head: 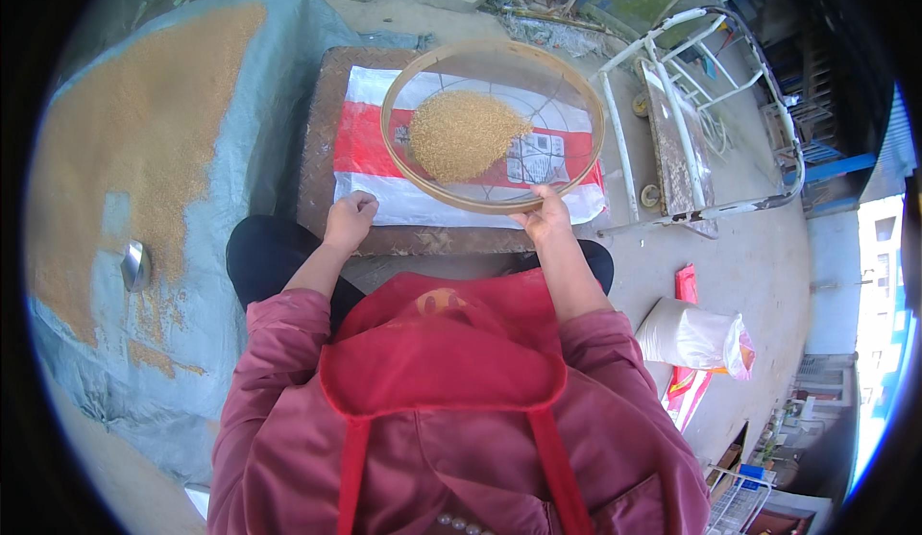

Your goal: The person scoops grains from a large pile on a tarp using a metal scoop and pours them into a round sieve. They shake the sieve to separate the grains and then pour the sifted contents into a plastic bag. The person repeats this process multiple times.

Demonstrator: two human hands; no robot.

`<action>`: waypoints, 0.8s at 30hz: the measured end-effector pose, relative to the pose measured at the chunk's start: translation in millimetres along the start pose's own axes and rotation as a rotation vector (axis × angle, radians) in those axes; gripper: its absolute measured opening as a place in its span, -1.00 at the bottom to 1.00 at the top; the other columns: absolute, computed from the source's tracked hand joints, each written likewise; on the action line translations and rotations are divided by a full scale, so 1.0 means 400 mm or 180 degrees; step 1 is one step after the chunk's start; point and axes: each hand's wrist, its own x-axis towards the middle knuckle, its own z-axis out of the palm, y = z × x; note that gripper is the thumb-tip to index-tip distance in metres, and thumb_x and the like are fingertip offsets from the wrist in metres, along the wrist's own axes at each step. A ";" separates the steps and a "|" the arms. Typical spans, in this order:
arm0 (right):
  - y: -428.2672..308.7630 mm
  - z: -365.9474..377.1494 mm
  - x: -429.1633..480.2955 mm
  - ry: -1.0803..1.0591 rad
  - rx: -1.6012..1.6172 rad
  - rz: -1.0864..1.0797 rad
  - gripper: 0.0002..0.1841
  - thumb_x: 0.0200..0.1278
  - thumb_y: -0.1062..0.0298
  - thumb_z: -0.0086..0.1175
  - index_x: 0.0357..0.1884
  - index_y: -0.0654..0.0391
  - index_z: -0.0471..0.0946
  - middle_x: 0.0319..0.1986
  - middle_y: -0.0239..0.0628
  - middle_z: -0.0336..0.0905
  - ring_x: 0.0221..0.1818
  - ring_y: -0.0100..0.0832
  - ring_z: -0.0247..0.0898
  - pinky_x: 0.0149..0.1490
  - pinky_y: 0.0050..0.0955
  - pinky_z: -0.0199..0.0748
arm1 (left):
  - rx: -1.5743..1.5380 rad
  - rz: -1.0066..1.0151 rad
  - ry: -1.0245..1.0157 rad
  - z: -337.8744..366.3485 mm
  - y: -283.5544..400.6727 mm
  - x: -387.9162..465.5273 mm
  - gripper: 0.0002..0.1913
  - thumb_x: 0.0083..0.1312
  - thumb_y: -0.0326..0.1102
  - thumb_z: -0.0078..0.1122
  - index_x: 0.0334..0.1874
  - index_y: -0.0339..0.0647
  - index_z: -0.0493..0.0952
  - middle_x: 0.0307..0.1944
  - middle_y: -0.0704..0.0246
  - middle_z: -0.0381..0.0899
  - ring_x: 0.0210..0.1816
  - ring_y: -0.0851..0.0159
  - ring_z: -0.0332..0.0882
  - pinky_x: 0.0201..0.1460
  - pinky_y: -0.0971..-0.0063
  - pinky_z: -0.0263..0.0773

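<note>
A round sieve [495, 209] with a wooden rim is directly in front of me, a heap of golden grain [464, 135] on the left part of its mesh. My right hand [545, 216] grips the near rim, right of its middle. My left hand [351, 219] is apart from the sieve, at the near left edge of a red and white woven sack [364, 139]. Its fingers are curled together, and I see nothing in them. The sack lies flat beneath the sieve on a brown metal platform [324, 131] with a tread pattern. Whether the sieve touches the sack is unclear.
Left of me, grain [151, 95] spreads over a blue-green tarp [216, 304] on a raised surface, with a metal scoop [135, 266] on it. A white tubular metal frame [677, 124] stands on the right. Nearer me on that side is a filled pale sack [681, 333].
</note>
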 end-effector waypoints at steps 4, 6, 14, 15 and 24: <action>-0.008 -0.046 -0.003 -0.0331 0.0036 0.0071 -0.65 0.12 0.46 -0.03 -0.03 0.32 0.29 -0.01 0.00 0.33 0.01 0.00 0.38 -0.05 0.20 0.47 | -0.0019 -0.0143 -0.0213 -0.002 0.016 -0.006 -0.76 0.18 -0.27 0.14 -0.20 -0.26 0.59 -0.39 0.21 0.63 -0.34 0.24 0.60 -0.23 0.42 0.44; 0.029 0.033 0.017 0.0071 -0.0104 -0.0139 -0.64 0.11 0.45 -0.04 -0.03 0.33 0.29 -0.03 0.01 0.34 -0.01 0.01 0.39 -0.03 0.23 0.45 | -0.0047 -0.0156 -0.0219 0.002 0.019 -0.004 -0.76 0.18 -0.27 0.14 -0.20 -0.27 0.59 -0.39 0.20 0.63 -0.34 0.25 0.60 -0.23 0.42 0.44; 0.003 -0.017 -0.059 -0.0163 -0.0177 -0.0278 -0.66 0.08 0.52 -0.02 -0.06 0.33 0.28 -0.14 -0.03 0.38 -0.11 -0.07 0.45 -0.16 0.13 0.56 | 0.0225 0.0045 -0.0120 0.013 -0.012 -0.006 -0.76 0.19 -0.26 0.13 -0.20 -0.27 0.60 -0.37 0.17 0.63 -0.30 0.19 0.61 -0.18 0.39 0.45; 0.002 0.027 -0.040 -0.0080 -0.0137 -0.0352 -0.68 0.08 0.52 -0.02 -0.08 0.33 0.29 -0.16 -0.03 0.39 -0.13 -0.08 0.46 -0.17 0.11 0.57 | 0.0203 0.0007 -0.0119 0.012 0.020 -0.007 -0.76 0.19 -0.26 0.13 -0.20 -0.27 0.60 -0.37 0.17 0.63 -0.30 0.18 0.61 -0.18 0.38 0.45; -0.006 0.004 -0.116 -0.0266 -0.0907 -0.0800 -0.63 0.03 0.54 -0.01 -0.06 0.17 0.25 -0.28 -0.24 0.33 -0.25 -0.26 0.45 -0.26 -0.03 0.62 | 0.0199 -0.0085 -0.0174 0.008 0.020 -0.006 -0.75 0.19 -0.25 0.13 -0.22 -0.29 0.59 -0.36 0.16 0.63 -0.30 0.18 0.60 -0.18 0.39 0.44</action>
